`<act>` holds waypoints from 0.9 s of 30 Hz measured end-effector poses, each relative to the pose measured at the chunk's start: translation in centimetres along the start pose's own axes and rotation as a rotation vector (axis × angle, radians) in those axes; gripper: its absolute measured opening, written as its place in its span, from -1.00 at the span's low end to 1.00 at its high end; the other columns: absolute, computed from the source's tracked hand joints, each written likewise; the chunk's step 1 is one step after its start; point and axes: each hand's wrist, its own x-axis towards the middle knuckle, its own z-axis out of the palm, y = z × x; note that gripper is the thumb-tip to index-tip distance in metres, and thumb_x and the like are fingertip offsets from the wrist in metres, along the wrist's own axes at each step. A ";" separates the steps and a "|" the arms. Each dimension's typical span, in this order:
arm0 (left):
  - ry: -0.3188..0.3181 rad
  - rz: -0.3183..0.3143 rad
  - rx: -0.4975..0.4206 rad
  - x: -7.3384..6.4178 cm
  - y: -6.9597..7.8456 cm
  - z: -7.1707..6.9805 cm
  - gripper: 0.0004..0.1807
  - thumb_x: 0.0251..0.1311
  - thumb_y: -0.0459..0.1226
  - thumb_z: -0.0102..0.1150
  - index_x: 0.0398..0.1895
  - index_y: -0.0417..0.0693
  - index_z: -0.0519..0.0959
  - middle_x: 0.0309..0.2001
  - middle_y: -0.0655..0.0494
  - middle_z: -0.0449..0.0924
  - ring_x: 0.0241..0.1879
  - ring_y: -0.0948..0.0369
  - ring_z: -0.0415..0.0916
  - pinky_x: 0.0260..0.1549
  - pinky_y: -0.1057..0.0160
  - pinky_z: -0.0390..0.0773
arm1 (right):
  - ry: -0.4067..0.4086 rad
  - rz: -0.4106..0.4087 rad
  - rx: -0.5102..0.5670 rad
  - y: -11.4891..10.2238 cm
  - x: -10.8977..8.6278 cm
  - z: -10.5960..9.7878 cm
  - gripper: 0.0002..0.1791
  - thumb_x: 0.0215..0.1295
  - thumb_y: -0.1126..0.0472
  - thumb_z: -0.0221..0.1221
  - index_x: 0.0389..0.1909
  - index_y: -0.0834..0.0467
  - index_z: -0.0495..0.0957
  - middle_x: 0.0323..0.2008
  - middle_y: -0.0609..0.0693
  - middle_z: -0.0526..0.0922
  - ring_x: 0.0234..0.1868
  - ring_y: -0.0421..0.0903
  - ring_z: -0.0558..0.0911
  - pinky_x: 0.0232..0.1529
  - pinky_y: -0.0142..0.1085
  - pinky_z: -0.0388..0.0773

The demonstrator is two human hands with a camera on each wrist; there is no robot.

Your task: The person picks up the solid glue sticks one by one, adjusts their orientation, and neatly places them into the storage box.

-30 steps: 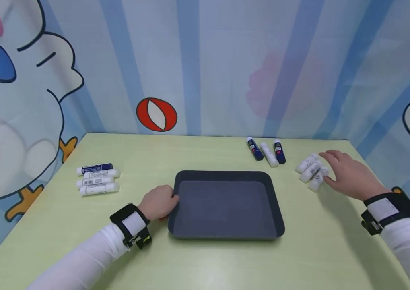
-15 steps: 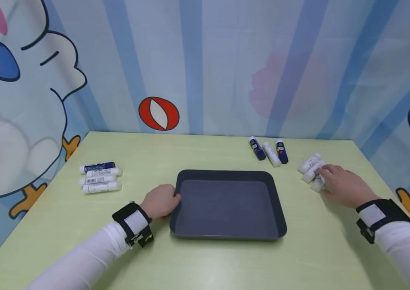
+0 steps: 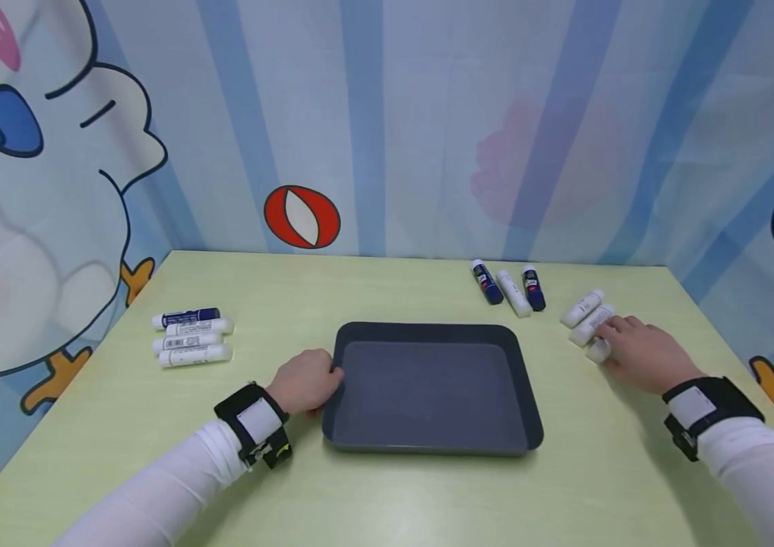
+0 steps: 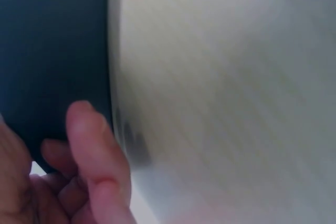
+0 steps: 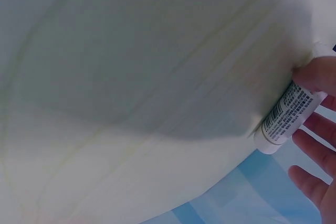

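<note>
A dark grey tray (image 3: 434,395) lies mid-table. My left hand (image 3: 306,382) grips its left rim; in the left wrist view, curled fingers (image 4: 97,148) show against the tray's dark wall (image 4: 52,51). At the right, my right hand (image 3: 646,353) pinches the nearest of three white glue sticks (image 3: 598,350), its thumb on one side and fingers on the other. That glue stick's printed label (image 5: 289,111) shows in the right wrist view. Beside it lie a second white glue stick (image 3: 590,325) and a third white glue stick (image 3: 582,307), side by side.
At the left lies a row of white glue sticks (image 3: 194,355) with one blue glue stick (image 3: 187,317) behind them. Near the back edge are two blue glue sticks (image 3: 487,282) with a white one (image 3: 513,293) between them. A printed curtain (image 3: 421,137) borders the table.
My right hand has come down and left onto the nearest white glue stick and now pinches it. The left hand keeps its grip on the tray. The view has shifted slightly.
</note>
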 end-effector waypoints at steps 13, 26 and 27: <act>-0.006 0.005 -0.008 -0.1 0.3 -0.1 -0.57 0.23 -0.21 -0.20 -0.79 -0.11 0.39 -0.89 0.15 0.35 -0.88 0.22 0.34 -0.75 0.22 0.35 | 0.028 -0.021 -0.010 0.3 -0.8 0.2 -0.63 -0.05 0.30 0.26 -0.17 0.26 0.44 -0.26 0.18 0.49 -0.25 0.15 0.48 -0.31 -0.01 0.43; -0.014 -0.003 0.010 -0.1 0.2 -0.2 -0.56 0.23 -0.20 -0.20 -0.80 -0.10 0.40 -0.89 0.15 0.35 -0.87 0.21 0.35 -0.74 0.23 0.34 | -0.032 0.002 -0.030 0.5 -0.9 -0.3 -0.65 -0.05 0.27 0.27 -0.19 0.22 0.46 -0.40 0.06 0.47 -0.40 0.03 0.46 -0.41 -0.09 0.43; -0.013 -0.002 0.011 -0.1 0.2 -0.2 -0.57 0.23 -0.20 -0.20 -0.79 -0.10 0.40 -0.89 0.15 0.35 -0.87 0.22 0.35 -0.74 0.23 0.34 | -0.034 0.002 -0.027 0.5 -0.9 -0.4 -0.65 -0.05 0.27 0.28 -0.20 0.22 0.46 -0.41 0.05 0.47 -0.41 0.03 0.46 -0.41 -0.09 0.43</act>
